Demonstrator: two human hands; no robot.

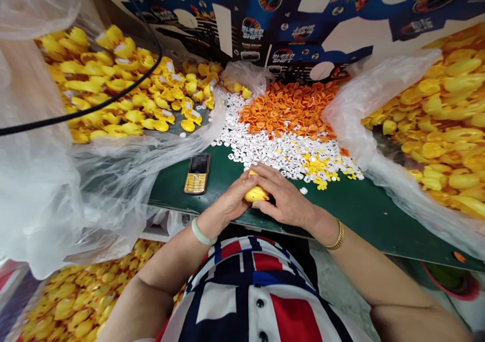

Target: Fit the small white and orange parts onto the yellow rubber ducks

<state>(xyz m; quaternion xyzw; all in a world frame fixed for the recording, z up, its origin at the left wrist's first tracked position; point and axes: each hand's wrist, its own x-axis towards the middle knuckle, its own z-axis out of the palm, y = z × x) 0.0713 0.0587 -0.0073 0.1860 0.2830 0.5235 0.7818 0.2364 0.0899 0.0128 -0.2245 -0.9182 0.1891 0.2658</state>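
Note:
A small yellow rubber duck is held between both my hands at the near edge of the green table. My left hand grips its left side with curled fingers. From the right, my right hand lies over it with fingers pressed on top. Just beyond my hands lies a spread of small white round parts, with orange beak pieces heaped behind them and a few small yellow pieces to the right.
A gold keypad phone lies on the table to the left. Clear plastic bags of yellow ducks sit at left and right. More ducks fill a bin at the lower left. A printed blue cardboard wall stands behind.

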